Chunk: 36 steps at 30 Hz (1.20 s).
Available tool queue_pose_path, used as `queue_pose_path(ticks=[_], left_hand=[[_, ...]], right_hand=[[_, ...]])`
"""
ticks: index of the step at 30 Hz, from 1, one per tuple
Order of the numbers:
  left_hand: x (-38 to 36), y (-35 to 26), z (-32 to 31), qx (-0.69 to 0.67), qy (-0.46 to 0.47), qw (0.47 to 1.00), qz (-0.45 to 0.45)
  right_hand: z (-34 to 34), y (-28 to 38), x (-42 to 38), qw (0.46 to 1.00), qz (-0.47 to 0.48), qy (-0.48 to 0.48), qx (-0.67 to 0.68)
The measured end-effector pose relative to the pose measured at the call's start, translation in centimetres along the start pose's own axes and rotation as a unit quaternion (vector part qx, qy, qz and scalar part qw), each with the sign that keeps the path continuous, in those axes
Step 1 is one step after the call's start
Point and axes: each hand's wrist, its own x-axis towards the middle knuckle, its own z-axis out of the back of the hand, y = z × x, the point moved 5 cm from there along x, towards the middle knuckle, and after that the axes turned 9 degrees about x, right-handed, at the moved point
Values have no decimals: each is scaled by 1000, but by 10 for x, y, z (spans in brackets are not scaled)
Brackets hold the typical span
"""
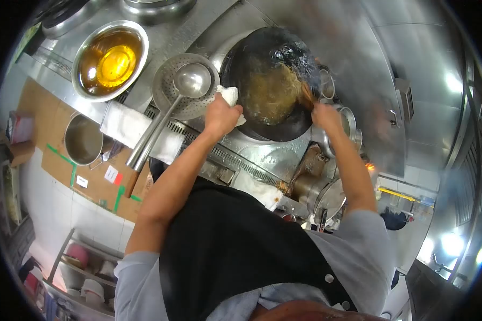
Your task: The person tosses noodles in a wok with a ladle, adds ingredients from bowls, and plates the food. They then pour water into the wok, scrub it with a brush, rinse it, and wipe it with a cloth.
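A large dark wok [292,125] sits on the steel range, with murky brownish liquid [268,99] in it and steam rising. My left hand [222,116] is closed around a folded white cloth [228,94] at the wok's left edge. Whatever part of the wok lies under the cloth is hidden. At the opposite side, my right hand [326,117] grips a brown wok brush [307,96], its bristle end down in the wok. Left of the wok, a steel ladle [191,80] rests in a perforated strainer [166,80], both handles pointing toward me.
A steel bowl [76,75] of yellow oil stands at the upper left. White towels [124,124] lie along the range's front edge, near a steel pot [83,139]. Several pots and containers [329,198] crowd the right, with a small flame [369,167] beside them.
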Motion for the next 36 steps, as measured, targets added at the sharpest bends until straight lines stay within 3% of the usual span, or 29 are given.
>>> queue_pose_path(ticks=[3,6,9,12,15,18,21,23,27,32,36], left_hand=[[1,-2,1,16,-10,1000,4],[3,3,-1,-3,-3,1000,-11],[2,6,-4,-13,1,1000,-12],[3,3,-5,-7,10,1000,-7],[3,1,-3,-4,17,1000,-3],[8,11,-8,-3,5,1000,-16],[8,15,-10,-24,14,1000,-13],[10,6,-5,-22,19,999,-17],[8,5,-4,-12,11,1000,-16],[9,10,-7,-18,-13,999,-29],[13,9,-8,-56,20,998,-12]], right_hand=[[2,-29,-21,998,58,19,-7],[39,12,48,998,14,25,-56],[35,28,58,1000,-2,-19,0],[9,-1,-17,999,-5,41,-32],[16,-6,-27,997,55,60,-18],[35,29,57,998,-1,57,-22],[43,57,58,995,26,-72,70],[-2,16,30,1000,22,19,3],[30,11,-13,997,31,66,-17],[54,68,83,997,14,-48,53],[21,2,23,998,-39,46,15]])
